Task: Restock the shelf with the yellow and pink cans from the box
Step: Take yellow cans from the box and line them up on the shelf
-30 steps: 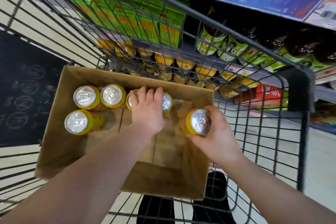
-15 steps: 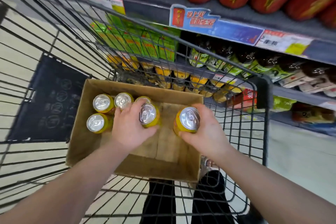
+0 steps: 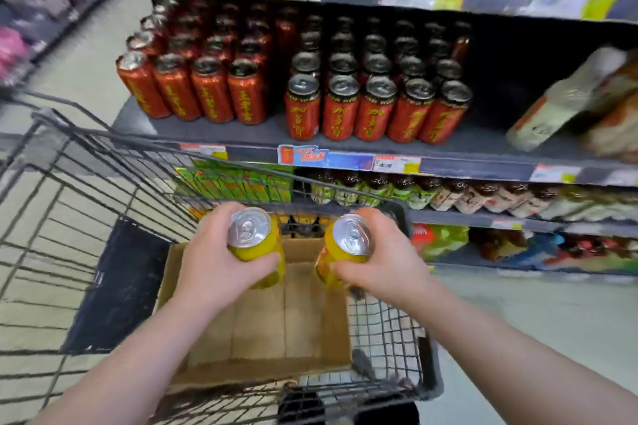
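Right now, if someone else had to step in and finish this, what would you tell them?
Left hand: holding a yellow can upright.
Right hand: holding a second can, also upright.
Both cans are lifted above the box in the cart, not yet shelved.
Visible box floor is bare; its far left corner is hidden by the left hand.
Left: place both on the shelf. The matching row is hidden behind the hands.
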`<state>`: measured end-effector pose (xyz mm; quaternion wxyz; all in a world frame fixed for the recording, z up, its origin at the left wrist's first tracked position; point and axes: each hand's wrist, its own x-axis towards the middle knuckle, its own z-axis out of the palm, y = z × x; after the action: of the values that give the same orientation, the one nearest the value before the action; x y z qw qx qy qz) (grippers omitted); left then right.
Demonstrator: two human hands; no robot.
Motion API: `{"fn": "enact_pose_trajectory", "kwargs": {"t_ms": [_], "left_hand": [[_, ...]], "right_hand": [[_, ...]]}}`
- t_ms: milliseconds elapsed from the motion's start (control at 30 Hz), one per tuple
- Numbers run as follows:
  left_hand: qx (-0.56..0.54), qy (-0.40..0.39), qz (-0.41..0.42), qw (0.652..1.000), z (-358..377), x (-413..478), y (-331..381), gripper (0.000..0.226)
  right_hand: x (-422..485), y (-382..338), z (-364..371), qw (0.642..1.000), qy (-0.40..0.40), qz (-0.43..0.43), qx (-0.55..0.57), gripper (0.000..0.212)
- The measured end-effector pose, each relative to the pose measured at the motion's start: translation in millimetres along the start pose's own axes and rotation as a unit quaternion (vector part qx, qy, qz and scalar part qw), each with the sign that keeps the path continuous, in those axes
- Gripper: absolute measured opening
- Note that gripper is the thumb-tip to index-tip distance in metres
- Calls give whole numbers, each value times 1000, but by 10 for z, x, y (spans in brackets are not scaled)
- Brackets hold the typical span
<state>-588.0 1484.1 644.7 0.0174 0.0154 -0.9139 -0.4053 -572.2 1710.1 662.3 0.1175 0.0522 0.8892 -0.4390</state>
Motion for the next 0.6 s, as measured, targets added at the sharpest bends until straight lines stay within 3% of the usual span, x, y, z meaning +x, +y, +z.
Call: {"fn": "enact_pose_trajectory", "kwargs": {"t_ms": [300,600], "left_hand": [[-54,-70,107,990,394,0,1445,69],[-92,-179,223,954,1317,-688,3160,53]], "right_hand": [[-868,109,-1259,985,170,11,10,51],[-2061,913,-2659,954,292,55,22,42]]}}
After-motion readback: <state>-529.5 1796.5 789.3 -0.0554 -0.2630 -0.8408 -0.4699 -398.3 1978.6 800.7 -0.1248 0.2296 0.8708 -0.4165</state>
